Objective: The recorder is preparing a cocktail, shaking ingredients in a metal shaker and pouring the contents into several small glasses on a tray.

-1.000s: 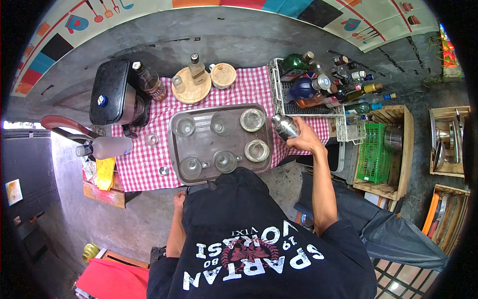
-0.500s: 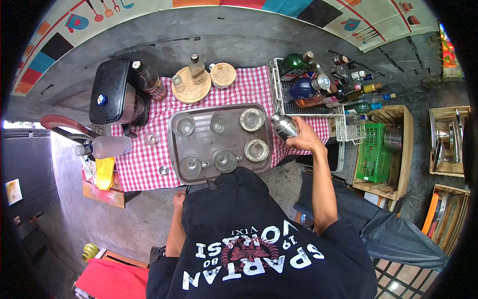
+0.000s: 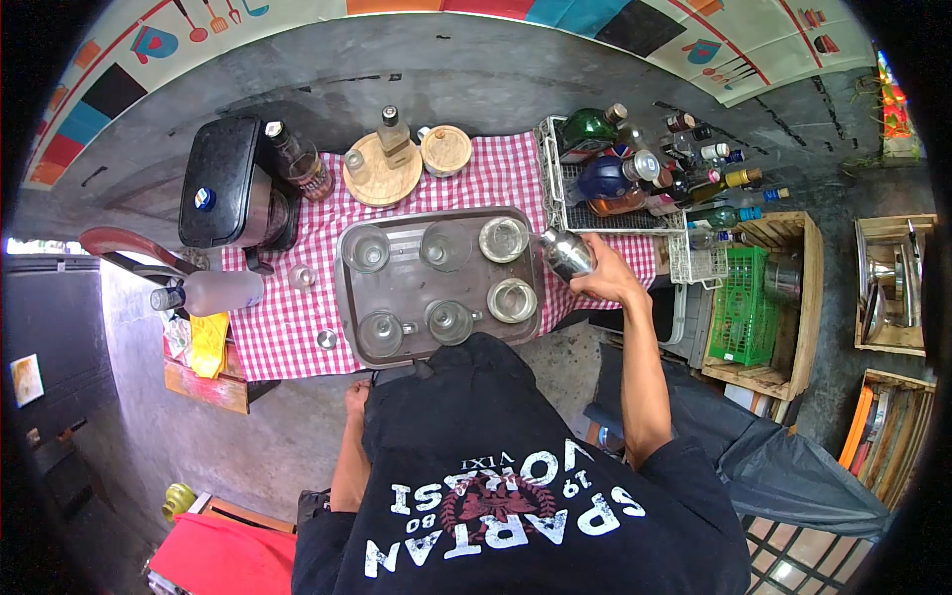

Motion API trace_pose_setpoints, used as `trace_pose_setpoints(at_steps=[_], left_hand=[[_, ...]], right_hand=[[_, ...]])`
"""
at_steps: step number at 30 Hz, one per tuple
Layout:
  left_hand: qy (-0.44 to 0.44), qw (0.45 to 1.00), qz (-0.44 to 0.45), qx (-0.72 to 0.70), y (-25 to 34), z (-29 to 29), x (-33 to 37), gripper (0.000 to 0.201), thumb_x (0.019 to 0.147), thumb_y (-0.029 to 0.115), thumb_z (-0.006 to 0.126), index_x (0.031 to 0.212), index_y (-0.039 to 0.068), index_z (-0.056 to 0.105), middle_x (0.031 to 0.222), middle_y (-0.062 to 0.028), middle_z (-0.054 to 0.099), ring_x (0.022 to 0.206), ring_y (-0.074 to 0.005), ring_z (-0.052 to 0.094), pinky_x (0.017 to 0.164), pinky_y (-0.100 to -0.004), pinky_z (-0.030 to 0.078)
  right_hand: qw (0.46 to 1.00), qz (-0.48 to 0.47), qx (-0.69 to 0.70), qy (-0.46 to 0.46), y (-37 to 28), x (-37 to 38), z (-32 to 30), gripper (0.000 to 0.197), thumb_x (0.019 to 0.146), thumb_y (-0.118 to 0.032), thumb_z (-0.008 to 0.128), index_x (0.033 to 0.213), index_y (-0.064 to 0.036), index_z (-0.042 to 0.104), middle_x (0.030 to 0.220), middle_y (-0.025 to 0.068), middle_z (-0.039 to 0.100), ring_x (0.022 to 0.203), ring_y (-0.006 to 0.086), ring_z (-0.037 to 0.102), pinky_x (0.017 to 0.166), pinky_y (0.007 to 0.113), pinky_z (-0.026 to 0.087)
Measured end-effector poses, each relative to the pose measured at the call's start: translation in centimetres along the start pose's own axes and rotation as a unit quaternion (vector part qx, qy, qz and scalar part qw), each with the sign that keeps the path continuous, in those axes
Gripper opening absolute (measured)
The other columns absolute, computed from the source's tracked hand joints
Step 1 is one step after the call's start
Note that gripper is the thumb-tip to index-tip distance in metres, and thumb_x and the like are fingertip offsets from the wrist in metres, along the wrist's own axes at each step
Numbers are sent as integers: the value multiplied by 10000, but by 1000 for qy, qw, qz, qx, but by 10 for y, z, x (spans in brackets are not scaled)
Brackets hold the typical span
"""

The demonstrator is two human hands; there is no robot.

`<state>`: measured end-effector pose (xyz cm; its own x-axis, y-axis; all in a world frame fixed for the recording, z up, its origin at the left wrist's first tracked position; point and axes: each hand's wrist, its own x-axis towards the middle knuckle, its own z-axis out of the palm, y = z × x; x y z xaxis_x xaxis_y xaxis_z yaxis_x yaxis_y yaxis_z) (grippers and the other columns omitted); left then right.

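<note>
Checked-cloth surface [image 3: 506,169]: metal shaker [image 3: 567,254] clasped beside a loaded tray [image 3: 399,286]

The metal shaker is held, tilted, just beside the tray's right edge, with the fingers of the right hand [image 3: 609,274] clamped around it; whether it is touching the cloth cannot be told. The left hand [image 3: 357,398] is held low in front of the surface, near the tray's front-left corner; whether its fingers are apart or together cannot be told.

On the tray, six clear glasses [image 3: 365,248] are set in two rows of three. Behind the shaker, bottles [image 3: 599,179] are crowded around a white wire basket [image 3: 547,154]. Behind the tray, a small bottle [image 3: 396,149] is stood on a round wooden board [image 3: 378,195]. At the left, a black-lidded container [image 3: 223,178] and a frosted bottle [image 3: 223,295] are placed.
</note>
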<state>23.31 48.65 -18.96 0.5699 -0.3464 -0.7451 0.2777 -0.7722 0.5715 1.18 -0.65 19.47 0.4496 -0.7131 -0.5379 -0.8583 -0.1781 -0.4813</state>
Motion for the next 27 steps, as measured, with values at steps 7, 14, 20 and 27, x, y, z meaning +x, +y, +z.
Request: trace_pose_setpoints(at_steps=[7, 14, 20, 27], left_hand=[[3, 1000, -6, 1, 19, -1, -11, 290, 799, 285, 581, 969, 69, 674, 880, -145, 673, 850, -220, 628, 775, -325, 466], [0, 1000, -4, 3, 23, -2, -15, 294, 806, 287, 581, 972, 61, 670, 868, -131, 674, 841, -207, 626, 773, -318, 465], [8, 1000, -12, 17, 46, -4, -28, 297, 811, 285, 578, 966, 47, 666, 869, -134, 672, 847, -208, 624, 777, -320, 462], [-3, 1000, -23, 0, 29, -3, -18, 282, 809, 263, 576, 949, 34, 666, 876, -135, 673, 851, -211, 621, 773, -321, 462]], right_hand=[[1000, 10, -13, -2, 0, 0, 0, 852, 497, -210, 756, 1245, 18, 419, 1065, 220, 594, 980, 322, 589, 868, 372, 456], [1000, 6, -26, 3, -2, -2, -1, 853, 503, -212, 758, 1252, 8, 416, 1107, 218, 574, 1017, 318, 571, 889, 369, 447], [1000, 11, -19, 1, -1, -2, -2, 855, 503, -216, 758, 1258, -3, 415, 1111, 214, 572, 1018, 321, 569, 896, 369, 441], [1000, -12, -9, 10, 17, 7, 4, 823, 517, -103, 719, 1266, 24, 400, 1006, 159, 587, 844, 210, 581, 745, 306, 472]])
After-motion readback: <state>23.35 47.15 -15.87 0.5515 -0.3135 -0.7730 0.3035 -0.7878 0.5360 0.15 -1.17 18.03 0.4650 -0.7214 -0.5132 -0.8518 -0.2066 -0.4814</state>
